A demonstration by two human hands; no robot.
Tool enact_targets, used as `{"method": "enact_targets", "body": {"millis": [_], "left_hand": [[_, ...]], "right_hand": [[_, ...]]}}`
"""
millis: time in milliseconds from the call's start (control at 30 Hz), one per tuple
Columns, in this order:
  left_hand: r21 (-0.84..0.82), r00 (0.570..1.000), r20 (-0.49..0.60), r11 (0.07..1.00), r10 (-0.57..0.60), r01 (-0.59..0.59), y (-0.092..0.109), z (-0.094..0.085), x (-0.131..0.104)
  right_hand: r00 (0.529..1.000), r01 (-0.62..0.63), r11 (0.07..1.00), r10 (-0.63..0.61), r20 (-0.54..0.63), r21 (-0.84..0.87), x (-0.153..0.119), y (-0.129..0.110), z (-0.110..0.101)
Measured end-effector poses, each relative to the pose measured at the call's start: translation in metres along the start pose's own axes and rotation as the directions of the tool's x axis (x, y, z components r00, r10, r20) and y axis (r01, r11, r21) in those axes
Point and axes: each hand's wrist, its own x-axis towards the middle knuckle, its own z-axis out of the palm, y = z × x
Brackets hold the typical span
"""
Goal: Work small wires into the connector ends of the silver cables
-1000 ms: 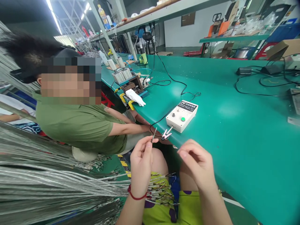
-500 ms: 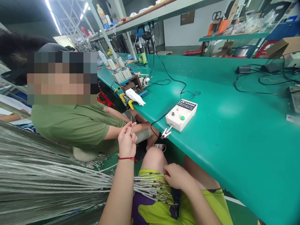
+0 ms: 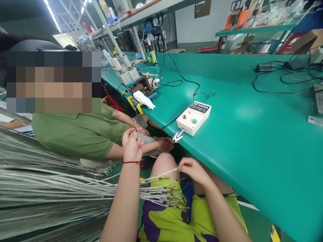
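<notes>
My left hand [image 3: 132, 143], with a red string at the wrist, is raised and closed around a slim metal tool [image 3: 136, 126]. The tool's thin tip points up past my fingers; its exact kind does not show. Over my lap, my right hand [image 3: 193, 169] pinches the end of one silver braided cable [image 3: 165, 173]. That cable is lifted a little above the others. A bundle of similar cables [image 3: 158, 196] lies across my thigh, with thin dark wires showing at the stripped ends. My left forearm crosses over the bundle.
On the green table [image 3: 252, 151] stands a white control box [image 3: 193, 117] with a green button and a small white clamp [image 3: 177, 137] at its front. Beyond are a press-like machine [image 3: 138, 84] and a white glove [image 3: 143, 99]. A person in a green shirt [image 3: 73, 134] sits at left.
My right hand has risen from the bundle, lifting one cable's end. My left hand still grips the tool. The other person's hand has come nearer the table edge below the clamp.
</notes>
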Motion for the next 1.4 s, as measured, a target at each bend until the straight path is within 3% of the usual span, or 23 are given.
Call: {"method": "enact_targets", "body": {"millis": [100, 267, 533, 733, 900, 1067, 1167, 1233, 1300, 1367, 1400], "left_hand": [[0.027, 1.0, -0.005, 1.0, 0.004, -0.004, -0.001, 0.001, -0.001], [0.048, 1.0, 0.008, 0.999, -0.005, 0.005, 0.003, 0.004, -0.005], [0.054, 1.0, 0.011, 0.999, -0.003, 0.002, 0.005, 0.004, -0.01], [0.045, 1.0, 0.007, 0.999, 0.011, -0.011, 0.003, 0.004, -0.012], [0.077, 0.997, 0.025, 0.995, 0.068, -0.07, 0.001, 0.002, -0.012], [0.193, 0.98, 0.039, 0.961, 0.197, -0.201, 0.003, 0.001, -0.011], [0.297, 0.94, 0.04, 0.895, 0.337, -0.334, 0.014, -0.001, -0.019], [0.358, 0.909, 0.079, 0.839, 0.409, -0.409, 0.024, -0.003, -0.034], [0.405, 0.899, 0.188, 0.803, 0.395, -0.437, 0.032, -0.004, -0.057], [0.45, 0.887, 0.384, 0.788, 0.256, -0.422, 0.038, -0.004, -0.085], [0.516, 0.821, 0.568, 0.749, 0.065, -0.416, 0.04, -0.003, -0.098]], "right_hand": [[0.972, -0.001, 0.989, 0.035, -0.233, 0.145, 0.003, 0.003, 0.009], [0.855, 0.038, 0.957, 0.118, -0.504, 0.289, 0.003, 0.005, 0.031], [0.769, 0.157, 0.861, 0.2, -0.607, 0.483, 0.005, 0.009, 0.041], [0.799, 0.199, 0.766, 0.234, -0.554, 0.611, 0.008, 0.008, 0.042], [0.812, 0.21, 0.744, 0.228, -0.537, 0.634, 0.007, 0.008, 0.041], [0.83, 0.239, 0.763, 0.16, -0.534, 0.6, 0.004, 0.006, 0.042], [0.861, 0.248, 0.787, 0.088, -0.501, 0.564, 0.0, 0.0, 0.046], [0.881, 0.25, 0.809, 0.037, -0.472, 0.531, -0.004, -0.007, 0.05], [0.889, 0.265, 0.834, -0.018, -0.457, 0.484, -0.01, -0.017, 0.052], [0.881, 0.3, 0.853, -0.076, -0.467, 0.427, -0.016, -0.03, 0.052], [0.871, 0.32, 0.86, -0.102, -0.48, 0.398, -0.019, -0.038, 0.05]]}}
